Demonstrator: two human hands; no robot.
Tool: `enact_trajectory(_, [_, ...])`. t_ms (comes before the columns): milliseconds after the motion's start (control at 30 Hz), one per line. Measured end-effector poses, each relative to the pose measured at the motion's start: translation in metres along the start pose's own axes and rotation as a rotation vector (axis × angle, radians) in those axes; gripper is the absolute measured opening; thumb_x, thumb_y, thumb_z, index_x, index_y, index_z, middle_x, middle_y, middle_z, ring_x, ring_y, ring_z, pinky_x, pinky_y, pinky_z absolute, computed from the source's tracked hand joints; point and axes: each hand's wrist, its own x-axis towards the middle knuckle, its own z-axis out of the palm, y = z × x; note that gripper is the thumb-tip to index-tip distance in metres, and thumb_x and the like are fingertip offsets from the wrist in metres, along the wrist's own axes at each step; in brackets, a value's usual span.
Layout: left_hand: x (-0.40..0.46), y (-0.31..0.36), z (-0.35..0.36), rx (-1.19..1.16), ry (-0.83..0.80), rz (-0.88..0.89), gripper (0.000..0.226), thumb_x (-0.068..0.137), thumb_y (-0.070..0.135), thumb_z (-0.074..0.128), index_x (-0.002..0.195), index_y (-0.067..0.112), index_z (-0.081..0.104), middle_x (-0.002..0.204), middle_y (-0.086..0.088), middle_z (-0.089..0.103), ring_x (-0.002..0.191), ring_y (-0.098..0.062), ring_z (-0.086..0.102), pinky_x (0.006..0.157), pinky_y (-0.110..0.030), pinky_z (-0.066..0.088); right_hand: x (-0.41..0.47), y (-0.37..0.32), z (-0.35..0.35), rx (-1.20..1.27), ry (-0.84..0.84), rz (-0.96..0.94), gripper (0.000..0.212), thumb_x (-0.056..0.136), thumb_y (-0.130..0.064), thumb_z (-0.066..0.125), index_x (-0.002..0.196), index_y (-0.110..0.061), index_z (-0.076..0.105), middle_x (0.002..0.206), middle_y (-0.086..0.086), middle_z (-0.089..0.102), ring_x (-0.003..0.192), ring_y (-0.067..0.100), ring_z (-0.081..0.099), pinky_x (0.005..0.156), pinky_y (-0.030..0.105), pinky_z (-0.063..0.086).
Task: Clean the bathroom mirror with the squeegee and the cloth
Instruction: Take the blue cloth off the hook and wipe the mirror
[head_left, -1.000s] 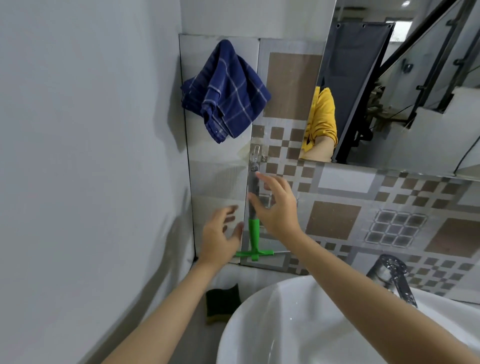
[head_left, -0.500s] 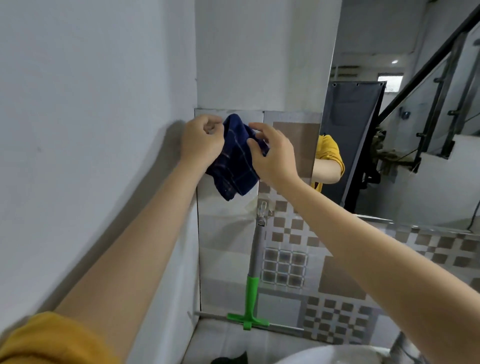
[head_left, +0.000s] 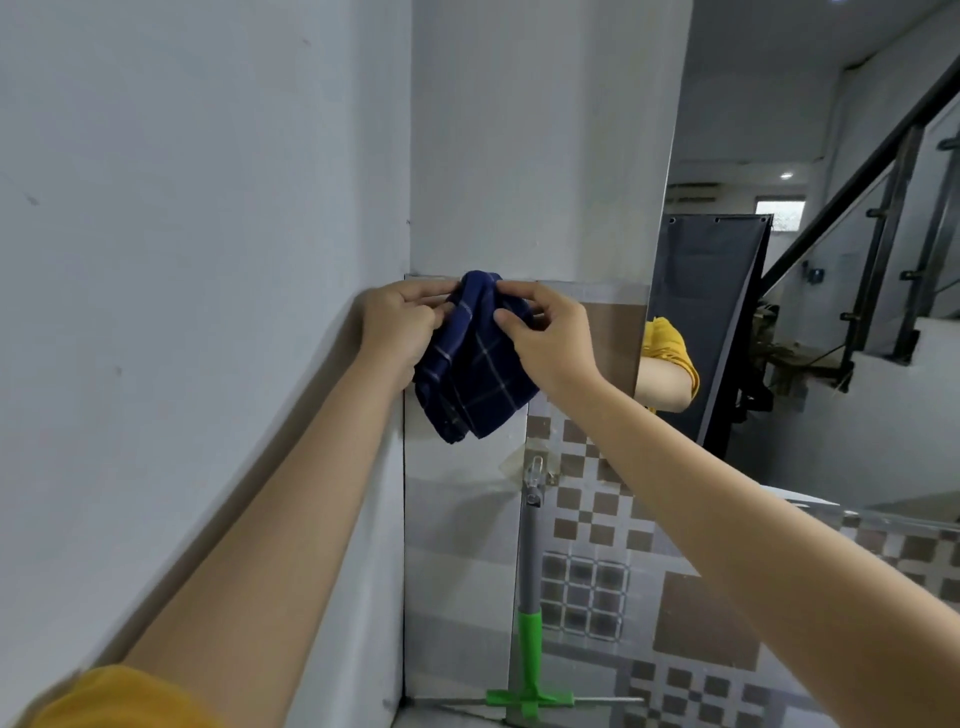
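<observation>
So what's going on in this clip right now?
A person in a yellow top is at a bathroom wall, both hands up on a blue checked cloth bunched high on the tiled wall. The left hand and right hand each pinch its top. The squeegee, grey handle with green head, hangs untouched from a hook below. The mirror is to the right; no wiping is under way.

A single wide-angle head camera looks forward and slightly down along both outstretched arms into a wall corner, close enough that the left hand (head_left: 397, 325) and right hand (head_left: 545, 338) sit mid-frame; the mirror (head_left: 810, 312) fills the area right of them.
</observation>
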Motion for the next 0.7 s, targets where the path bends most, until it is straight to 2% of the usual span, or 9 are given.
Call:
enact_trajectory(67, [-0.003,0.01,0.0,-0.018,-0.013,0.038,0.028,0.085,-0.003,0.055,0.089,0.02,0.071,0.09,-0.001,0.073,0.082,-0.013,0.069,0.069,-0.023,0.054,0.001,-0.011,-0.004,0.044,-0.007,-0.028,0.027,0.089,-0.014,0.063,0.111,-0.029,0.067,0.093,-0.014,0.065,0.09,0.016,0.064,0.085,0.039,0.057])
enact_trajectory(167, [-0.011,0.027,0.0,-0.005,-0.078,0.08,0.024,0.086,0.003,0.056,0.09,0.02,0.073,0.091,-0.003,0.073,0.085,-0.016,0.069,0.071,-0.027,0.055,-0.002,-0.026,-0.01,0.099,-0.026,-0.076,0.029,0.089,-0.01,0.061,0.11,-0.03,0.067,0.101,-0.008,0.066,0.092,0.019,0.065,0.087,0.039,0.056])
enact_trajectory(233, [-0.018,0.038,0.001,-0.009,-0.084,0.086,0.017,0.087,0.01,0.056,0.088,0.016,0.072,0.085,-0.003,0.072,0.076,-0.014,0.068,0.064,-0.022,0.054,-0.007,-0.033,-0.015,0.094,-0.04,-0.125,0.031,0.089,-0.01,0.06,0.112,-0.03,0.067,0.107,-0.003,0.065,0.095,0.019,0.063,0.089,0.038,0.054])
enact_trajectory(300, [-0.024,0.046,0.001,-0.001,-0.074,0.08,0.014,0.089,0.016,0.055,0.083,0.013,0.068,0.075,0.002,0.069,0.065,-0.009,0.064,0.058,-0.017,0.048,-0.014,-0.039,-0.022,0.048,-0.072,-0.171,0.032,0.09,-0.01,0.06,0.116,-0.028,0.066,0.109,0.001,0.062,0.096,0.017,0.06,0.087,0.029,0.051])
enact_trajectory(367, [-0.03,0.051,-0.001,0.065,-0.126,0.079,0.016,0.088,0.026,0.058,0.086,0.011,0.064,0.075,0.003,0.068,0.069,-0.009,0.065,0.07,-0.021,0.049,-0.023,-0.043,-0.029,-0.028,-0.113,-0.207,0.032,0.092,-0.011,0.059,0.119,-0.026,0.064,0.106,0.003,0.059,0.094,0.013,0.057,0.083,0.016,0.044])
enact_trajectory(433, [-0.04,0.055,-0.003,0.169,-0.192,0.081,0.024,0.085,0.033,0.061,0.094,0.01,0.065,0.082,0.002,0.07,0.074,-0.009,0.066,0.075,-0.023,0.048,-0.032,-0.046,-0.036,-0.106,-0.15,-0.239,0.032,0.093,-0.012,0.058,0.121,-0.027,0.063,0.103,0.003,0.055,0.092,0.009,0.054,0.081,0.012,0.041])
enact_trajectory(500, [-0.05,0.058,-0.003,0.21,-0.23,0.095,0.022,0.084,0.029,0.064,0.098,0.012,0.065,0.083,0.002,0.071,0.072,-0.006,0.067,0.066,-0.015,0.047,-0.041,-0.047,-0.045,-0.165,-0.187,-0.253,0.034,0.094,-0.011,0.054,0.123,-0.028,0.062,0.103,0.004,0.053,0.093,0.008,0.053,0.081,0.012,0.041])
enact_trajectory(567, [-0.061,0.061,-0.001,0.228,-0.248,0.112,0.016,0.084,0.023,0.065,0.097,0.015,0.065,0.082,0.0,0.072,0.073,-0.006,0.068,0.064,-0.013,0.047,-0.051,-0.047,-0.054,-0.195,-0.218,-0.25,0.035,0.096,-0.011,0.051,0.123,-0.03,0.061,0.103,0.006,0.05,0.095,0.011,0.052,0.084,0.015,0.042])
enact_trajectory(700, [-0.08,0.062,0.007,0.246,-0.31,0.156,0.013,0.086,0.011,0.061,0.097,0.015,0.065,0.081,-0.006,0.074,0.078,-0.017,0.07,0.077,-0.03,0.054,-0.074,-0.047,-0.069,-0.12,-0.146,-0.209,0.025,0.09,-0.012,0.062,0.106,-0.032,0.062,0.105,-0.005,0.05,0.103,0.013,0.052,0.093,0.022,0.042])
